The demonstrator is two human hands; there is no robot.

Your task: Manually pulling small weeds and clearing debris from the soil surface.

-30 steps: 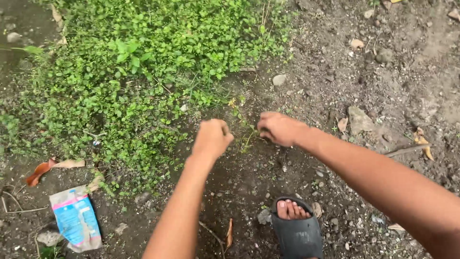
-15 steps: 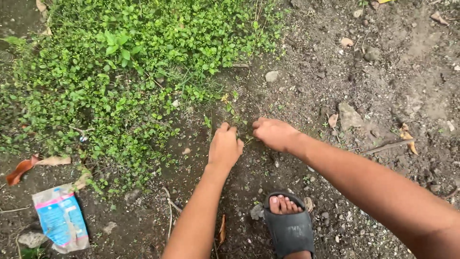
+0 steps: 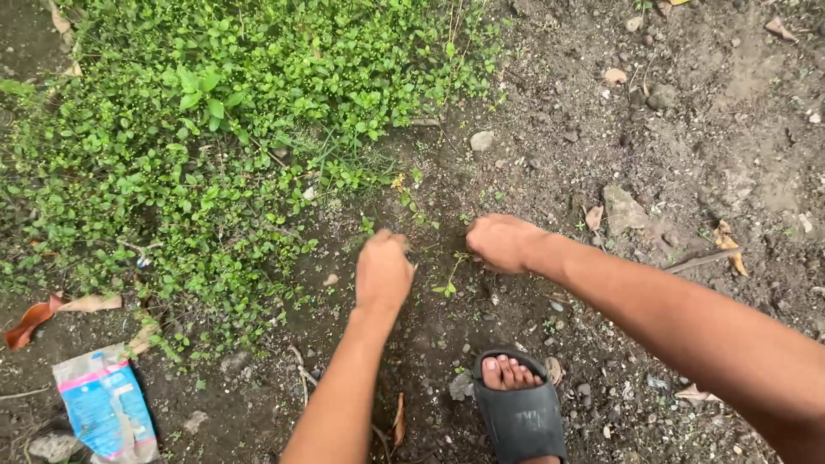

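The person is pulling little weeds (image 3: 449, 277) out of the dirt (image 3: 550, 163), the left hand (image 3: 383, 273) and right hand (image 3: 503, 242) both curled tight around thin stems between them, needing a firm tug upward.

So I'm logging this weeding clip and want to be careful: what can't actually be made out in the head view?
- Left hand: seen from the back, so its fingers and any grip are hidden.
- Right hand: curled knuckles-up; whether it pinches a small weed is unclear.
- Sandalled foot: heel cut off by the bottom edge.
- Blue and pink wrapper: partly cut off by the bottom edge.
- Soil under the green plant patch: covered by leaves.
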